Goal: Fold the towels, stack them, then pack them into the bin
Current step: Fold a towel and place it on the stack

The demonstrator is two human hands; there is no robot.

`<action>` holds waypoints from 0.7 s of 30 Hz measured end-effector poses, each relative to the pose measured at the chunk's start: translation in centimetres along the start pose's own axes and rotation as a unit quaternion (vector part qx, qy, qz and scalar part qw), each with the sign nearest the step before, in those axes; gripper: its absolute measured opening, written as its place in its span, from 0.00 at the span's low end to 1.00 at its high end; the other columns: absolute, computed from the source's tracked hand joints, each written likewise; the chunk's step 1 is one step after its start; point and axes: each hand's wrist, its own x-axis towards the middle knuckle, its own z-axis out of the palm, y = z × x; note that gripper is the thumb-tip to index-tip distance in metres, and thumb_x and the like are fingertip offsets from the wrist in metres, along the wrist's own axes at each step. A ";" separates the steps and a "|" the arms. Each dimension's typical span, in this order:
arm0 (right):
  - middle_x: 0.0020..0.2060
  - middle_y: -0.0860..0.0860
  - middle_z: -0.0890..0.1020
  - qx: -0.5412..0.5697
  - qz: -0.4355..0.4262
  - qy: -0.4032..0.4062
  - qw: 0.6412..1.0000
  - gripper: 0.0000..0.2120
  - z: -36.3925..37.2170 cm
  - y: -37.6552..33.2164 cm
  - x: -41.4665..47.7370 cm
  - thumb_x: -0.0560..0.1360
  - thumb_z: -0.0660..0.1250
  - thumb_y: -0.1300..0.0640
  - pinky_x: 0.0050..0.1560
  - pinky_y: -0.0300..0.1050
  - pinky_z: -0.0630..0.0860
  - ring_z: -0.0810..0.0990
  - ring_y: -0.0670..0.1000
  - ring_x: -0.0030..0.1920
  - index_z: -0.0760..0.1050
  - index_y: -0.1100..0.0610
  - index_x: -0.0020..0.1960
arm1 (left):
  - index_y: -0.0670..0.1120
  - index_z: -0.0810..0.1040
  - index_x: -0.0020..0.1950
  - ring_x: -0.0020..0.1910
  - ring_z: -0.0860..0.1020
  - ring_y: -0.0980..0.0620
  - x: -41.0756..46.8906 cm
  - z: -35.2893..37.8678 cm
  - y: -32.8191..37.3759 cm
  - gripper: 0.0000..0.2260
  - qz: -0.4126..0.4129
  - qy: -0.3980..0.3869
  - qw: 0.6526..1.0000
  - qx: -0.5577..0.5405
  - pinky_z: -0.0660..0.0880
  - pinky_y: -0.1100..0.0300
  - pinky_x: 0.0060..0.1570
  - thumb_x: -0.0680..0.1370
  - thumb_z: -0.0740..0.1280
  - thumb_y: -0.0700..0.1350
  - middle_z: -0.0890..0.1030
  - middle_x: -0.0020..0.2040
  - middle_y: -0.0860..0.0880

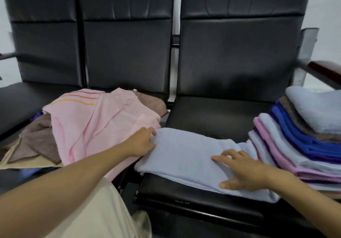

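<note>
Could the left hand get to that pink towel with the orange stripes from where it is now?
Probably yes. The left hand grips the edge of the light blue towel right beside the pink towel, which has nothing lying over it.

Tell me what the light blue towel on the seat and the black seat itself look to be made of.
Light blue towel: probably cotton terry, matte, with a fine nubby pile; the fibre itself is a guess. Black seat: likely vinyl or faux leather over padding, smooth with a dull sheen and soft creases.
</note>
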 end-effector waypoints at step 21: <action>0.75 0.45 0.52 0.025 -0.023 0.033 0.999 0.37 -0.4 -1.2 -0.6 0.73 0.62 0.34 0.72 0.52 0.56 0.51 0.50 0.74 0.49 0.37 0.75 | 0.45 0.76 0.61 0.56 0.77 0.47 -2.9 -2.3 0.0 0.16 -0.115 -0.094 0.909 -0.391 0.76 0.60 0.49 0.75 0.66 0.34 0.75 0.61 0.43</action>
